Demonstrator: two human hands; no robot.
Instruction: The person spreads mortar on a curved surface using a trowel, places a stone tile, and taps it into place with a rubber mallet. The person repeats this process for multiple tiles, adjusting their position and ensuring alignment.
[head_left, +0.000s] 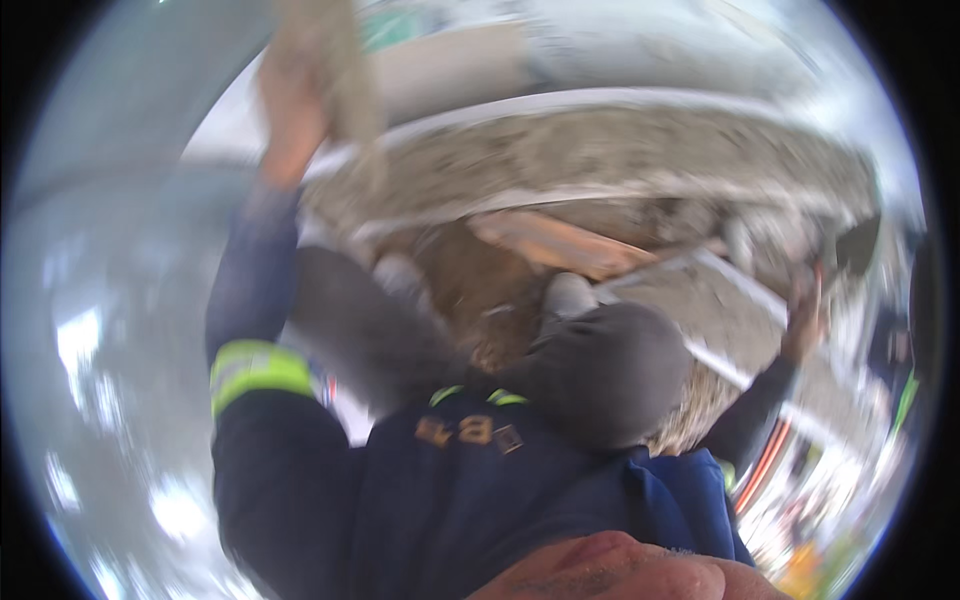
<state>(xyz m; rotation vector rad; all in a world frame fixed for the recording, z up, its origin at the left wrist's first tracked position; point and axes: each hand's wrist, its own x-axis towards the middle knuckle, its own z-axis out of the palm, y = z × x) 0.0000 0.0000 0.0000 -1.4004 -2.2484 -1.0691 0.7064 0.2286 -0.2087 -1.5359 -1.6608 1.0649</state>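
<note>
My left hand (292, 115) is raised at the upper left, its fingers closed on a long grey-tan slab (345, 80). Motion blurs the slab, so its exact kind does not show. Beyond it curves a low wall topped with rough grey mortar (620, 150). Over at the right, my right hand (805, 322) is wrapped round the reddish handle of a trowel, with its dark flat blade (858, 245) pointing up and away from me. The blade is close to the right end of the mortar-topped wall.
An orange-brown plank-like piece (565, 243) lies on brown soil (470, 280) between my knees and the wall. A second mortar-covered ledge (700, 300) runs to the right. Large pale wrapped shapes (600, 55) stand behind the wall. A pale, shiny surface (110, 330) fills the left.
</note>
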